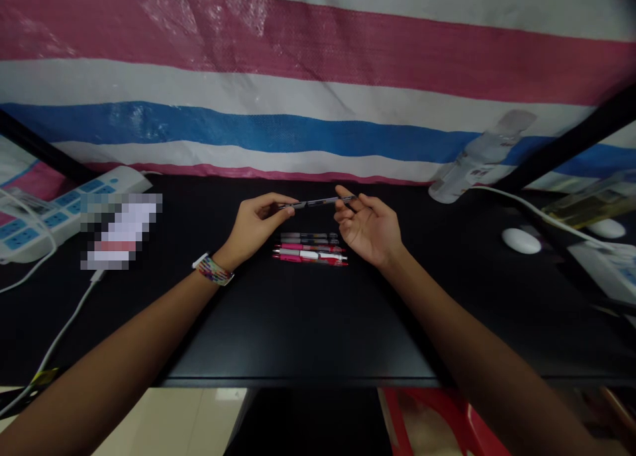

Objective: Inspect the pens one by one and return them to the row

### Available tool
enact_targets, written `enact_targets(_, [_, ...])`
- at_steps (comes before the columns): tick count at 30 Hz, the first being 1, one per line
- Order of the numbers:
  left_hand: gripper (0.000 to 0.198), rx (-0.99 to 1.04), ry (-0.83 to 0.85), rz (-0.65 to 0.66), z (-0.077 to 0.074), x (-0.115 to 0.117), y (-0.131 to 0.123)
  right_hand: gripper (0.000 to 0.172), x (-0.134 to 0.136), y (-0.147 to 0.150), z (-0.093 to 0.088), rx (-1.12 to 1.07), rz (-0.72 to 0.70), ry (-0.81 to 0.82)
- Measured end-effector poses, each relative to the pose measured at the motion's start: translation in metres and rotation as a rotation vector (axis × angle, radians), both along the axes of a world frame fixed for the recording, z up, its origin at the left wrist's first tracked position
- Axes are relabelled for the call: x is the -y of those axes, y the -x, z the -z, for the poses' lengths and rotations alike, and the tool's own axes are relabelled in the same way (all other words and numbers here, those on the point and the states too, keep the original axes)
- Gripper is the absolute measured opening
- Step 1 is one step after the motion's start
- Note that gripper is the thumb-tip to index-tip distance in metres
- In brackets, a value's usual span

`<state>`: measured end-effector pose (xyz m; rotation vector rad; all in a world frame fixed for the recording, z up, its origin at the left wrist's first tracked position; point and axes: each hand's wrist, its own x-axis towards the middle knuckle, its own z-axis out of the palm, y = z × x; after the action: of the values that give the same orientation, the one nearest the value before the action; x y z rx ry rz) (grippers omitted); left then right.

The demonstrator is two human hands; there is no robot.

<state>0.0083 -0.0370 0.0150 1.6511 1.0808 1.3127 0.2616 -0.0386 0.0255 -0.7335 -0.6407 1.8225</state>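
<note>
A slim pen point(322, 202) with a clear barrel and dark parts is held level above the desk, between my two hands. My left hand point(259, 221) pinches its left end between thumb and fingers. At the other end, my right hand point(370, 227) is turned palm up, with the pen's dark tip between its thumb and index finger. Just below the hands lies a row of several pens: black ones point(309, 237) at the back, then pink and red ones point(311, 260) and a white-barrelled pen point(312, 254) in front.
At left are a white power strip point(74, 207), a blurred-out phone point(122, 234) and its white cable point(69, 330). To the right stand a clear bottle point(467, 168) and a white mouse point(521, 240). A striped plastic sheet point(278, 134) hangs behind the black desk point(298, 337).
</note>
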Motion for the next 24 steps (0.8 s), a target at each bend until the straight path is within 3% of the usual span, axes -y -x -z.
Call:
enact_targets(7, [0.031,-0.016,-0.02,0.007,0.0,0.0,0.001,0.036,0.0,0.002,0.004,0.17,0.034,-0.12])
enact_targets(9, [0.028,-0.035,-0.023,0.007,0.0,-0.001,0.002,0.033,0.0,0.004,0.01,0.361,0.127,-0.26])
enact_targets(13, [0.022,-0.093,-0.022,0.034,0.0,-0.002,0.003,0.012,-0.002,0.005,0.024,0.791,0.323,-0.582])
enact_targets(20, [0.019,-0.15,-0.035,0.018,0.003,-0.005,0.004,0.014,-0.001,0.001,0.026,1.135,0.201,-0.906])
enact_targets(24, [0.014,-0.274,-0.065,0.021,0.005,-0.006,0.006,0.019,-0.002,-0.001,0.027,1.246,0.149,-0.993])
